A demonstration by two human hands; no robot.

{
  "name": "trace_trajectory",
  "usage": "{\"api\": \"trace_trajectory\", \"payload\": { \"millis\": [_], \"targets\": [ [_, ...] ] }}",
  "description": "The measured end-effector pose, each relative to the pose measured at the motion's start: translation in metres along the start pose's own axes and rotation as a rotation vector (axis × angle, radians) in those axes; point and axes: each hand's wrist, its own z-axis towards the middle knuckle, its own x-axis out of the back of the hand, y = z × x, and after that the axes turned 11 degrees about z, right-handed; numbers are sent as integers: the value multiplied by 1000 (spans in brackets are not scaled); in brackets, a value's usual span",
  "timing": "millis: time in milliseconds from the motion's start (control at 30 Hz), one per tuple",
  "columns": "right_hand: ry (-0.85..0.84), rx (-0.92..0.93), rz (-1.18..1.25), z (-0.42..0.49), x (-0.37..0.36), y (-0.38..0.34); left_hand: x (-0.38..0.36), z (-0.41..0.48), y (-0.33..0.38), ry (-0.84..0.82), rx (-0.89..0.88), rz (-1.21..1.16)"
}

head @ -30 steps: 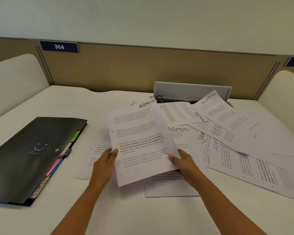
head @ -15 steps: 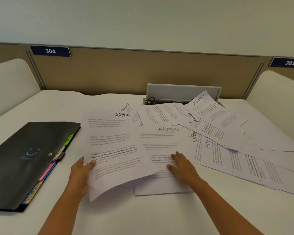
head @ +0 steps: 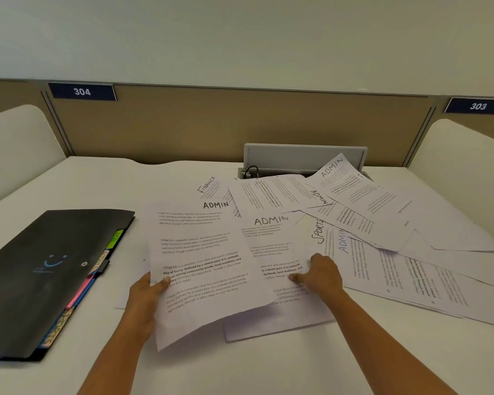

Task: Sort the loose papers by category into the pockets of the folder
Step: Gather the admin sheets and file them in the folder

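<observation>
Head view: the right hand (head: pixel 322 273) has left the lifted sheet (head: pixel 203 266) and come down on the next ADMIN page (head: pixel 271 243). The left hand (head: pixel 146 297) alone pinches the sheet, thumb on top at its near left edge. Whether the right hand's bent fingers pinch or only press cannot be told. The sheet looks light and limp, likely to sag away from the grip. The closed folder (head: pixel 49 275) lies left of the grip. The pile (head: pixel 382 252) spreads to the right, and its overlapping pages may drag along.
</observation>
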Motion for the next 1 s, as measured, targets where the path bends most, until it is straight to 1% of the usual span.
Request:
{"api": "trace_trajectory", "payload": {
  "millis": [100,233,300,367,433,533,667,767,867,933,1000],
  "targets": [
    [-49,-54,11,2,4,-3,-2,0,-1,-1,6,14],
    [-86,-60,12,4,8,-7,-2,1,0,0,14,23],
    [-60,-42,-9,4,8,-8,-2,1,2,-3,10,25],
    [-12,4,22,2,6,-8,-2,1,3,-3,-1,16],
    [30,86,136,0,5,-9,-4,2,5,0,-3,-1],
    [26,172,410,-4,6,-12,-9,2,11,-12,6,-29],
    [-112,70,926,-10,11,-12,-19,1,19,-28,-21,3],
    [-202,-20,1190,-7,10,-12,-27,3,24,-24,-69,54],
    [-356,-23,1250,-9,8,-21,-35,3,30,-80,-93,52],
    [-458,-27,1227,-12,7,-30,-39,1,33,-135,-95,22],
    [-497,-51,1217,-12,8,-38,-40,1,34,-159,-93,4]
  ]
}}
